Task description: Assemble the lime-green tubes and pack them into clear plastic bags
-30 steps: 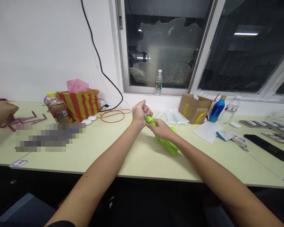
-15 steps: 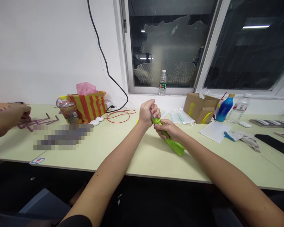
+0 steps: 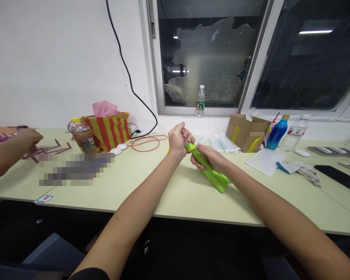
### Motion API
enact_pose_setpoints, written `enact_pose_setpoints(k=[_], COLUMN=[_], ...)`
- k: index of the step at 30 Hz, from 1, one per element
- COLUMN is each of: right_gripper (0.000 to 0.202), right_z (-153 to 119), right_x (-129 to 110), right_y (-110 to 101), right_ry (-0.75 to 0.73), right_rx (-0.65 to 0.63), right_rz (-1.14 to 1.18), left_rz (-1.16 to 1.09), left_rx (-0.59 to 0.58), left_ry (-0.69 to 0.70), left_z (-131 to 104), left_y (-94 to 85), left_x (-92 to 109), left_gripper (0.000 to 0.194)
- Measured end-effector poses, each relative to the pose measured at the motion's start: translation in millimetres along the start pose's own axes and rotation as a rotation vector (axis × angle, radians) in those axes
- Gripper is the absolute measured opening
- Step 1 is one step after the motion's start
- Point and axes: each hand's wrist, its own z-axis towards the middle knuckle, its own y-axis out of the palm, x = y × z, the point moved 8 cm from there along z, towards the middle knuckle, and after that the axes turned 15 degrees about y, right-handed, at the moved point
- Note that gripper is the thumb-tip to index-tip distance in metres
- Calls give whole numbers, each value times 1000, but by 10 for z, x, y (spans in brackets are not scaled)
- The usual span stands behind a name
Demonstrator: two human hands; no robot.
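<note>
A lime-green object [image 3: 214, 178] with a ringed neck and a flared, fin-like lower end is held at a slant over the table; its exact kind is unclear. My right hand [image 3: 209, 158] is closed around its middle. At the upper end, the fingers of my left hand [image 3: 179, 139] curl over the tip, just above the green ring. A clear and reddish bit shows between those fingers and the ring. What lies inside my left palm is hidden.
At left, a co-worker's hand [image 3: 29, 137] touches purple rods [image 3: 51, 149]. Behind stand a drink bottle [image 3: 86, 138], a striped bag [image 3: 112, 130] and a red cable [image 3: 146, 144]. To the right are a cardboard box [image 3: 245, 132], a blue bottle [image 3: 277, 134] and gloves [image 3: 301, 171].
My left fingers have loosened a little and show more of the object's tip. My right hand has shifted slightly on the body. The co-worker's hand has moved a bit right.
</note>
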Motion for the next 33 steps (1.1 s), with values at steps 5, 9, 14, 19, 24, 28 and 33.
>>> enact_pose_setpoints(k=[5,9,14,19,24,28,33], right_gripper=[41,31,27,31,30,22,31], right_z=[-47,-11,-60,-92,-19,9,-49], right_x=[109,80,-37,-62,37,71,68], right_y=[22,-87,-303,-413,-572,-617,-541], right_ry=[88,-3,-119,-108,-75,-113,-78], right_rx=[-332,-106,428,539,520,545,554], right_rz=[330,233,-108,-149,-27,-62,-129], left_rz=[-59,-5,46,32,132,264,521], left_rx=[-134,-119,24,-105,-311,-440,-360], left_ry=[-77,-16,66,99,126,212,287], left_z=[-95,-101,-29,23,43,44,66], left_y=[160,135,1,65,138,188,62], left_x=[-63,-72,-43,-36,-101,-100,-70], left_gripper=[39,37,36,17,40,44,38])
